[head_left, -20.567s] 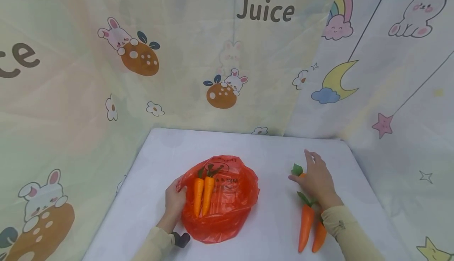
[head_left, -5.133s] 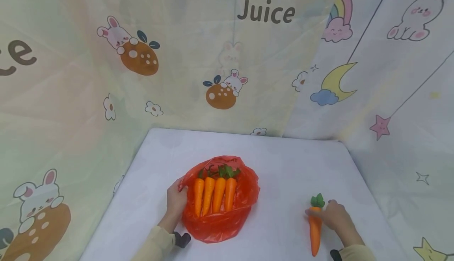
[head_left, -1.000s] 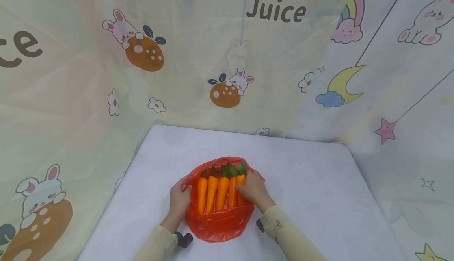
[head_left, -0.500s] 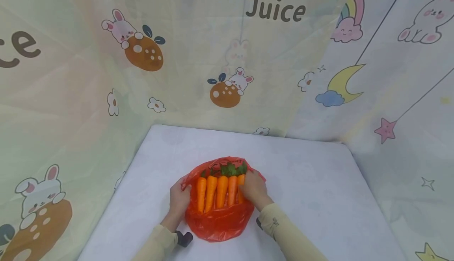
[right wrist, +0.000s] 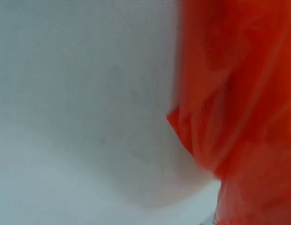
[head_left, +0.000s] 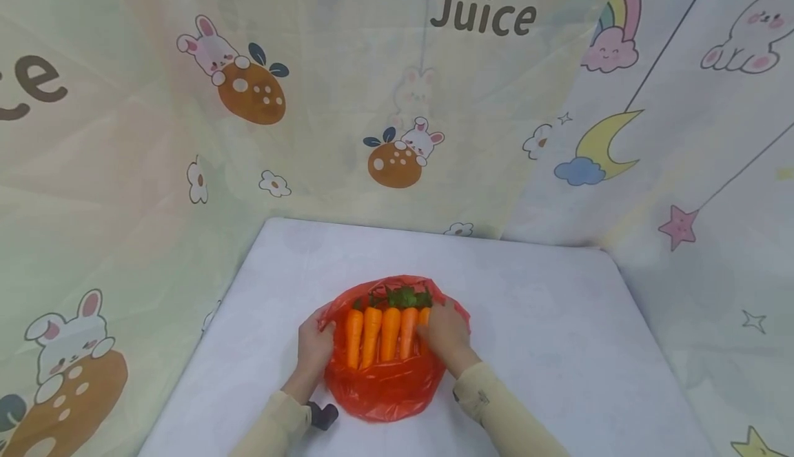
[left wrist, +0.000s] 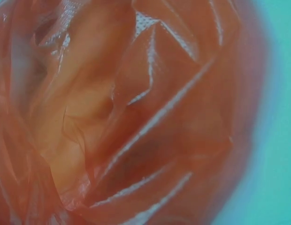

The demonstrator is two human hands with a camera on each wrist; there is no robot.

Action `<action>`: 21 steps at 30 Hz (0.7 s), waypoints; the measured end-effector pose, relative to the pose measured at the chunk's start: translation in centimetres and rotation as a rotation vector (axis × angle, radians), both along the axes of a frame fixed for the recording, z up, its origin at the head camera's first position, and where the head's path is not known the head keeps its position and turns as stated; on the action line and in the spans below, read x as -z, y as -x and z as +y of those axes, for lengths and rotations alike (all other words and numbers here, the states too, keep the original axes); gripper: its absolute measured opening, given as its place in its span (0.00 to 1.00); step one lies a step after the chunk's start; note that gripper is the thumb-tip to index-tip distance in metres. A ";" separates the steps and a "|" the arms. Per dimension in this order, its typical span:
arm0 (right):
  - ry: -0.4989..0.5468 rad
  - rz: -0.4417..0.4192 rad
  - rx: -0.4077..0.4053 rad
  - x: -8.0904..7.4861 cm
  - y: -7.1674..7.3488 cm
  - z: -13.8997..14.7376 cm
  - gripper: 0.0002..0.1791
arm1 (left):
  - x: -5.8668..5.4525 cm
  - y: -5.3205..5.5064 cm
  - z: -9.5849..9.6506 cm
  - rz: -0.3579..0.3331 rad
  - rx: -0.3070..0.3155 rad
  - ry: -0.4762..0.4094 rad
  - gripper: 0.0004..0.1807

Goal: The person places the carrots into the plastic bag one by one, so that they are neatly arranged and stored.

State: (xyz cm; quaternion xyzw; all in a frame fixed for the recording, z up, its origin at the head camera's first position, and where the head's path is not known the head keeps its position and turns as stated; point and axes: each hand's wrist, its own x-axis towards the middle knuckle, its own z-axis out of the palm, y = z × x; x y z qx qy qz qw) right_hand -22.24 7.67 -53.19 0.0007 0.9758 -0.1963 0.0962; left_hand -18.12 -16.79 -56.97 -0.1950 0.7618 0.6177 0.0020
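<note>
A red plastic bag (head_left: 381, 398) lies on the white table with its mouth spread open. Several orange carrots (head_left: 389, 333) with green leafy tops (head_left: 406, 297) lie side by side in it. My left hand (head_left: 313, 347) grips the bag's left rim, thumb on the inner side. My right hand (head_left: 448, 336) holds the bag's right side, its thumb next to the rightmost carrot, which it partly covers. Its other fingertips are hidden. Blurred red film (left wrist: 183, 117) fills most of the left wrist view. The bag's folded side (right wrist: 239, 103) shows in the right wrist view.
The white table (head_left: 546, 319) ends at a back edge against a printed cloth (head_left: 322, 112) with rabbits and the word "Juice". More cloth hangs at both sides. A black strap piece (head_left: 322, 415) sits at the left wrist.
Since the oldest frame, the loose carrots on the right have gone from the table and more lie in the bag. In the last second, my right hand and the bag's right rim have shifted slightly right.
</note>
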 end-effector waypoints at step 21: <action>-0.130 0.337 0.049 -6.4 0.9 6.6 0.42 | -3.9 2.4 -1.5 0.133 0.072 0.199 0.37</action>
